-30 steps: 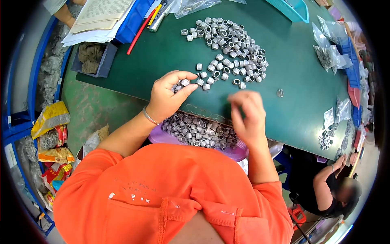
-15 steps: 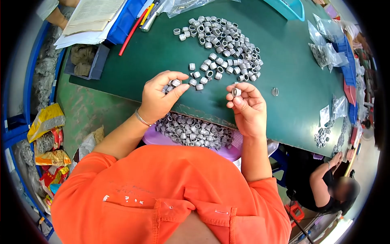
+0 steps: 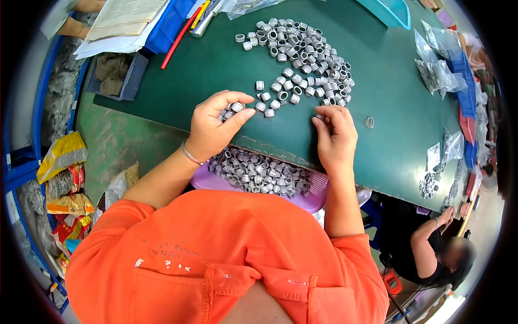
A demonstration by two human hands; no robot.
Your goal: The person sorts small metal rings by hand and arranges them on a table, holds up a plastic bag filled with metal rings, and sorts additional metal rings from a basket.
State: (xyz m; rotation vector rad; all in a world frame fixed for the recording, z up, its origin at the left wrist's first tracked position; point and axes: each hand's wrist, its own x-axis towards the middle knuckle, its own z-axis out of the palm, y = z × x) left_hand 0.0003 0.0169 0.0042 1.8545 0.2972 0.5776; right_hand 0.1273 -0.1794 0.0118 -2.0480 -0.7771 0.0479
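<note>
My left hand [image 3: 216, 124] is curled around several small grey metal rings [image 3: 236, 107], over the table's near edge. My right hand [image 3: 337, 135] has thumb and fingers pinched together on a metal ring, which is mostly hidden by the fingertips. Between and beyond both hands lies a loose pile of the same metal rings [image 3: 307, 51] on the green table [image 3: 216, 65]. One coil-like ring [image 3: 369, 122] lies alone to the right of my right hand. Below the table edge, a purple basket [image 3: 315, 200] holds many more rings.
A red pen [image 3: 181, 40], papers [image 3: 121, 27] and a grey bin with cloth [image 3: 132, 78] are at the left. A turquoise tray [image 3: 396, 13] stands at the far edge. Plastic bags of parts [image 3: 431, 75] lie right. Another person [image 3: 426, 243] sits at the lower right.
My right hand has turned, so its fingers now cover the ring that showed at the fingertips before. The left hand stays nearly still; the whole view has shifted slightly.
</note>
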